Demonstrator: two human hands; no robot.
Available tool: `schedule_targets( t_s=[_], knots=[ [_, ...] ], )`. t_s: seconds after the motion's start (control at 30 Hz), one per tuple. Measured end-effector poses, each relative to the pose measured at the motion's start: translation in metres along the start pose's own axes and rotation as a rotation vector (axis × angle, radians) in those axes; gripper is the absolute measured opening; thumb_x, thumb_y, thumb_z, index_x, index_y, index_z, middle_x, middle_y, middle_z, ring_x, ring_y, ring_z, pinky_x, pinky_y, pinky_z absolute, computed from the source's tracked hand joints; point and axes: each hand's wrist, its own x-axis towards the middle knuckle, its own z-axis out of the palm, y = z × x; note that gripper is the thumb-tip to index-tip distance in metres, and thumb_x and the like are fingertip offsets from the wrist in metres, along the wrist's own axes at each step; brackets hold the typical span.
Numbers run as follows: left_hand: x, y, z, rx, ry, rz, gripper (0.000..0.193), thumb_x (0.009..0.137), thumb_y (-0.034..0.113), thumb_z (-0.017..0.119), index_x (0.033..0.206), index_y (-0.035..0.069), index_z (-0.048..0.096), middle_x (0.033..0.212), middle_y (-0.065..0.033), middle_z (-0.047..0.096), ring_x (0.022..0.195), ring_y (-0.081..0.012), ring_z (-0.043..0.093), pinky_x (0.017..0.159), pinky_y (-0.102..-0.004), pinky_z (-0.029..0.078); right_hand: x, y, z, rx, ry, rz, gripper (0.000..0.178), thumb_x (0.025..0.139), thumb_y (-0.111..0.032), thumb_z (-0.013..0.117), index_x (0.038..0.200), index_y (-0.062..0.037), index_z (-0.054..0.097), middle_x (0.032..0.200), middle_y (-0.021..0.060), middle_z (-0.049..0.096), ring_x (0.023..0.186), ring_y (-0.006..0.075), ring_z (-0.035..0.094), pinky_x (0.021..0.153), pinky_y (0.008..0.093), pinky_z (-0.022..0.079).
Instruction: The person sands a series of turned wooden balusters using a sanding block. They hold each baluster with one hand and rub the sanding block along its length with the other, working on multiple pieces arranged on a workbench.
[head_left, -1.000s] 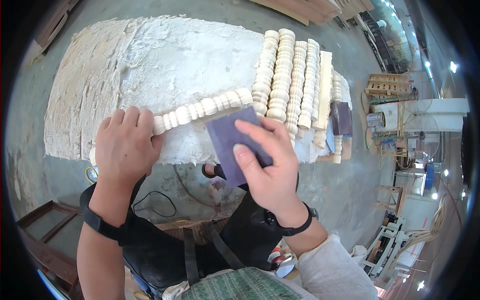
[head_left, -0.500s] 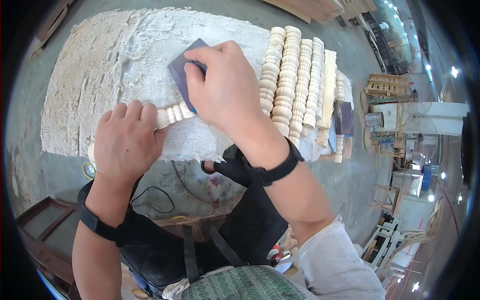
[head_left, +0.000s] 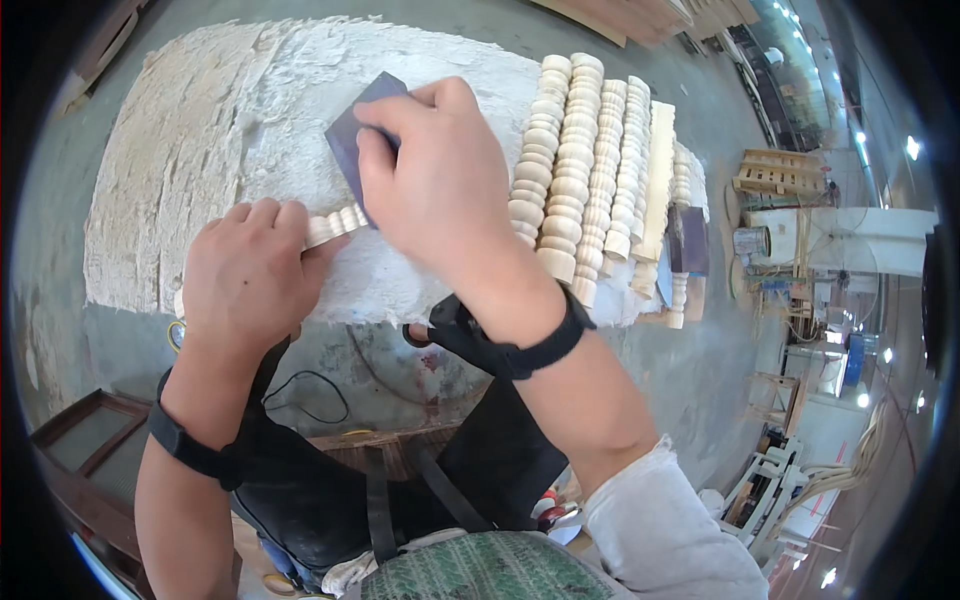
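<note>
My left hand (head_left: 250, 270) is wrapped round a slim, pale turned wooden spindle (head_left: 335, 225), whose beaded end sticks out past my thumb. A folded, dark purple-grey sheet of sandpaper (head_left: 352, 125) is pinched between the thumb and fingers of my right hand (head_left: 440, 165). Its lower corner meets the spindle's beaded end, and my right hand hides the spot beyond. Under both hands lies a work surface with a rough, white fibrous covering (head_left: 280, 85).
Several turned wooden spindles (head_left: 568, 170) lie side by side to the right of my right hand. A dark block (head_left: 689, 240) rests at the surface's right end. On the floor are a black cable (head_left: 310, 376) and a brown framed panel (head_left: 100, 450); a wooden pallet (head_left: 780, 172) stands farther right.
My right hand and the sandpaper have shifted slightly left along the spindle. My left hand has also edged left, still gripping it.
</note>
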Motion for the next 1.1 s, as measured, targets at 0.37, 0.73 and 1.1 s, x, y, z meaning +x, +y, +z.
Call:
schedule_targets(
  t_s=[0.37, 0.73, 1.1],
  knots=[
    [-0.001, 0.001, -0.005, 0.006, -0.018, 0.011, 0.035, 0.084, 0.037, 0.081, 0.081, 0.008, 0.06, 0.078, -0.0085, 0.062, 0.075, -0.0307, 0.066, 0.065, -0.0442, 0.052, -0.115, 0.005, -0.086, 0.15, -0.021, 0.201, 0.032, 0.091, -0.008, 0.079, 0.123, -0.0059, 0.078, 0.127, 0.0159, 0.061, 0.108, 0.0254, 0.063, 0.096, 0.0361, 0.052],
    [0.003, 0.016, -0.002, 0.009, 0.091, 0.023, 0.035, 0.084, 0.037, 0.082, 0.087, 0.008, 0.062, 0.081, -0.0085, 0.061, 0.082, -0.0308, 0.065, 0.071, -0.046, 0.051, -0.055, 0.018, -0.052, 0.298, -0.024, 0.122, 0.028, 0.094, -0.011, 0.074, 0.122, -0.0041, 0.076, 0.119, 0.0161, 0.063, 0.106, 0.0311, 0.066, 0.093, 0.0387, 0.054],
    [0.007, 0.025, 0.018, 0.058, 0.064, 0.065, 0.032, 0.085, 0.035, 0.079, 0.093, 0.009, 0.062, 0.088, -0.0061, 0.061, 0.086, -0.0276, 0.065, 0.073, -0.0424, 0.052, -0.001, 0.007, -0.015, -0.028, -0.15, 0.158, 0.021, 0.093, -0.013, 0.072, 0.112, -0.0064, 0.078, 0.108, 0.0194, 0.065, 0.095, 0.0363, 0.068, 0.083, 0.0441, 0.056]
  ],
)
